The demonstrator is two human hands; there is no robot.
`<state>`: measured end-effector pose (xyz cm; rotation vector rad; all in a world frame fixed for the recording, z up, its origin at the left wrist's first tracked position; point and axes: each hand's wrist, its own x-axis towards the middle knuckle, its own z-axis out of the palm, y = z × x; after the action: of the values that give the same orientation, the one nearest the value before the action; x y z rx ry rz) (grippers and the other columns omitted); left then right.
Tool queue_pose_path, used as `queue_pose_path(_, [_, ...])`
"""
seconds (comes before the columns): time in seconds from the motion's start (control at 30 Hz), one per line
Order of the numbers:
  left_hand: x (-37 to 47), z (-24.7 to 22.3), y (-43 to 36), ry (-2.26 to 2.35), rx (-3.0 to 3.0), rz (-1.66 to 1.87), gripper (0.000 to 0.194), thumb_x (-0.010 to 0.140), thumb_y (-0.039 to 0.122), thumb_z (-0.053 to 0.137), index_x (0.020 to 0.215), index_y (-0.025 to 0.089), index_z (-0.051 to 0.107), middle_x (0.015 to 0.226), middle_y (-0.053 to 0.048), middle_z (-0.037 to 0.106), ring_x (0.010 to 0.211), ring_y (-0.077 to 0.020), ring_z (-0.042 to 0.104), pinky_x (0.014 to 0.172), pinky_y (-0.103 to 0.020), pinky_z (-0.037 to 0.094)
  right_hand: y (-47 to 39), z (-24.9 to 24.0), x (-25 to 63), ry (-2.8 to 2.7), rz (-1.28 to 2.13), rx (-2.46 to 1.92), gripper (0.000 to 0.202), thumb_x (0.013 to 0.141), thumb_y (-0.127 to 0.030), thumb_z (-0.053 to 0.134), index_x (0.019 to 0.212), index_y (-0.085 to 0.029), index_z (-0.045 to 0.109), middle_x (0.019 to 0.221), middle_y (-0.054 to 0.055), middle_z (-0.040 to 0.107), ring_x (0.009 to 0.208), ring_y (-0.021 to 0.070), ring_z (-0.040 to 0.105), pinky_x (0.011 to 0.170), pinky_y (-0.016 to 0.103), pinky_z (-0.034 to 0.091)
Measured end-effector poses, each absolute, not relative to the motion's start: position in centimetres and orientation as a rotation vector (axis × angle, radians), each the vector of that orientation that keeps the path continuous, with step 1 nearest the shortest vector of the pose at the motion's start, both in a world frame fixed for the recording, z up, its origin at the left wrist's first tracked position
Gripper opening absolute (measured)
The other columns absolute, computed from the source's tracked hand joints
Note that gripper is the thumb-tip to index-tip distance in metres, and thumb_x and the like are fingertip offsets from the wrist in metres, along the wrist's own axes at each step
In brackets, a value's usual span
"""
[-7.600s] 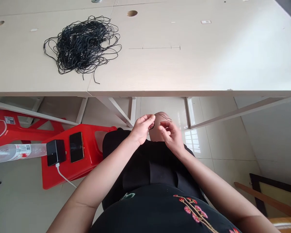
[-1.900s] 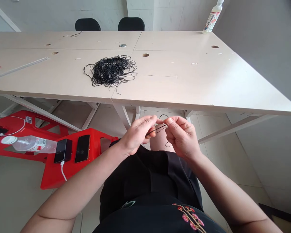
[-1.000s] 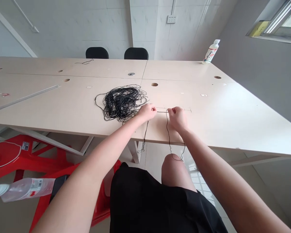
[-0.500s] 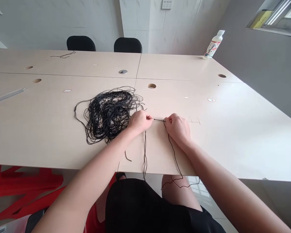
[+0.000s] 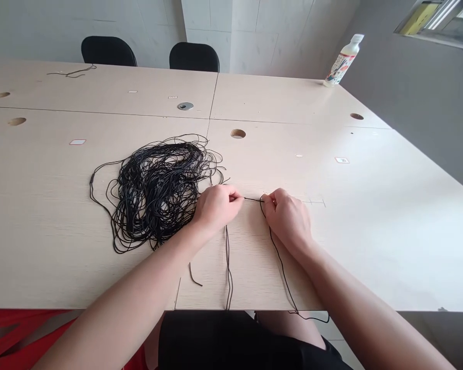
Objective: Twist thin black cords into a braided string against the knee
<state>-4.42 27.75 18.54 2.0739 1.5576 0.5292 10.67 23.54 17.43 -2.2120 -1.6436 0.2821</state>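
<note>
A black cord point(image 5: 253, 199) runs taut between my two hands, just above the table. My left hand point(image 5: 219, 205) pinches it at one side, beside a large tangled heap of black cord point(image 5: 156, 190). My right hand point(image 5: 287, 213) grips the other side with curled fingers, and a loop shows at its fingertips. From under my left hand two strands point(image 5: 228, 267) trail to the table's front edge. Another strand point(image 5: 281, 262) falls from my right hand over that edge. A short loose piece of cord point(image 5: 194, 276) lies near my left forearm.
The wooden table point(image 5: 389, 231) has round cable holes, one point(image 5: 238, 133) beyond my hands. A bottle point(image 5: 344, 60) stands at the far right corner. Two black chairs point(image 5: 195, 56) are behind the table. Thin cord pieces point(image 5: 71, 73) lie at the far left.
The view has tilted down and come closer, so the table looks larger. Both hands keep the same hold on the cord, with about the same gap between them.
</note>
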Motion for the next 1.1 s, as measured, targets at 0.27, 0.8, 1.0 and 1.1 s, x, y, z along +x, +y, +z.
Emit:
queue_pose_path(0.27, [-4.0,18.2,27.7,1.609,2.113,0.547,0.012,0.069,0.023,0.054,0.063,0.021,0.064,0.063,0.0,0.065,0.054,-0.0124,0.05,0.049,-0.026,0.033,23.7,17.3,11.4,-1.548,0.295,-2.169,0.025,0.083,-0.036,0.046,0.065,-0.02,0.049,0.059,0.001,0.057,0.052,0.0129,0.043,0.053,0.025,0.029])
queue_pose_path(0.8, [-3.8,18.2,27.8,1.631,2.091,0.502,0.01,0.069,0.024,0.054,0.066,0.021,0.063,0.066,-0.001,0.065,0.055,-0.0138,0.052,0.05,-0.026,0.035,23.7,17.2,11.3,-1.592,0.217,-2.171,0.022,0.081,-0.034,0.047,0.065,-0.02,0.05,0.053,-0.001,0.052,0.047,0.011,0.038,0.051,0.025,0.027])
queue_pose_path(1.0, [-3.9,18.8,28.1,1.636,2.109,0.411,0.008,0.069,0.024,0.055,0.067,0.021,0.062,0.065,0.0,0.064,0.055,-0.0134,0.052,0.05,-0.026,0.034,23.8,17.3,10.9,-1.602,0.23,-2.196,0.022,0.084,-0.031,0.045,0.066,-0.019,0.049,0.052,0.0,0.051,0.047,0.0101,0.034,0.051,0.025,0.022])
queue_pose_path(1.1, [-4.1,19.1,28.3,1.598,2.116,0.382,0.008,0.069,0.025,0.055,0.064,0.021,0.06,0.063,0.0,0.063,0.054,-0.0129,0.051,0.05,-0.025,0.034,23.8,17.4,10.8,-1.608,0.252,-2.207,0.023,0.085,-0.031,0.044,0.066,-0.019,0.048,0.053,-0.001,0.051,0.047,0.0097,0.032,0.051,0.025,0.02])
